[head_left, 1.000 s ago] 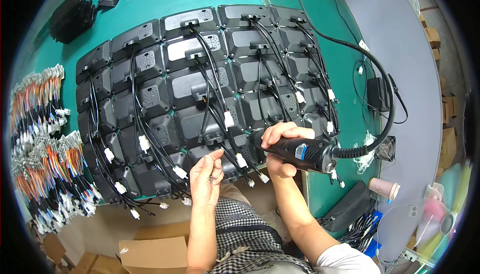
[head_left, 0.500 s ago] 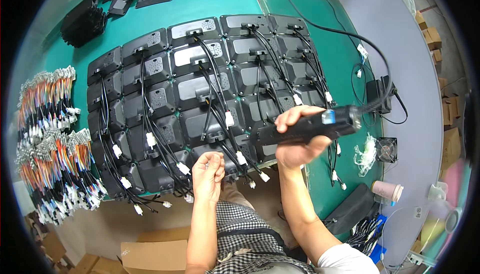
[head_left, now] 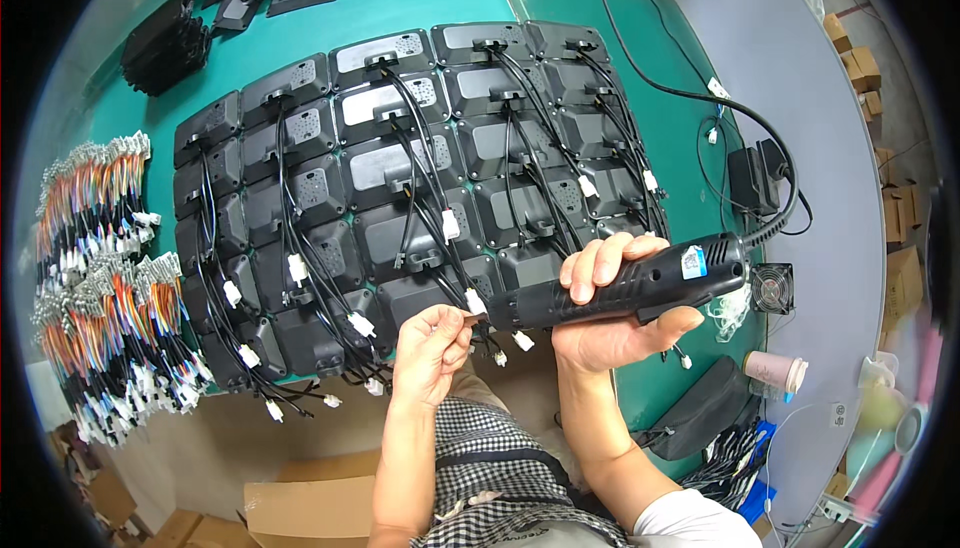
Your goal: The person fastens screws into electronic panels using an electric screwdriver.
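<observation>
Left forearm (head_left: 405, 458): Rising nearly straight from the lower edge, as I watch remotely.
Left hand (head_left: 428, 360): Thumb and fingertips pinched together at the tool's nose; I cannot tell whether anything sits between them.
Right forearm (head_left: 598, 413): Slanting up and leftward into my view.
Right hand (head_left: 592, 343): Clamped on the tool, fingers curled over its top, thumb stretched out beneath.
Corded black tool (head_left: 650, 290): Lying across the right palm, nose toward the left hand.
Black housings (head_left: 378, 174): Rowed on the green surface (head_left: 645, 380), beyond both hands.
</observation>
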Motion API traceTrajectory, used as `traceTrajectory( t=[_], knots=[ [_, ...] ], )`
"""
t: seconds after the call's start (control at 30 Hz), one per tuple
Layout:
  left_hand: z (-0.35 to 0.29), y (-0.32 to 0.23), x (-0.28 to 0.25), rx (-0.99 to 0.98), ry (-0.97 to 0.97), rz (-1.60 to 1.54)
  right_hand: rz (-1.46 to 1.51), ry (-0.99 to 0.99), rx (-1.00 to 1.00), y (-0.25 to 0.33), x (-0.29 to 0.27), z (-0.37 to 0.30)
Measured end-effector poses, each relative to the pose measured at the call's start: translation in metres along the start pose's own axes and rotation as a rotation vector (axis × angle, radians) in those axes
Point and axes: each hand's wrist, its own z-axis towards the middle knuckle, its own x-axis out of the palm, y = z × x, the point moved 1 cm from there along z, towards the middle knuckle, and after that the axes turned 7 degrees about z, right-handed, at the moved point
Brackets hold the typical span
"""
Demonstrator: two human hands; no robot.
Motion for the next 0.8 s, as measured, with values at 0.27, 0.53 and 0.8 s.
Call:
traceTrajectory(
  t=[0.27,0.53,0.8],
  knots=[
    [-0.001,0.000,0.001,-0.098,0.065,-0.064,0.003,-0.040,-0.034,0.006,-0.006,-0.002],
    [-0.006,-0.004,-0.002,0.027,-0.249,0.047,-0.192,0.012,-0.132,0.015,-0.017,-0.006],
    [0.008,-0.008,-0.024,0.149,-0.321,-0.010,-0.331,-0.026,-0.013,0.003,-0.051,-0.031]
  ],
)
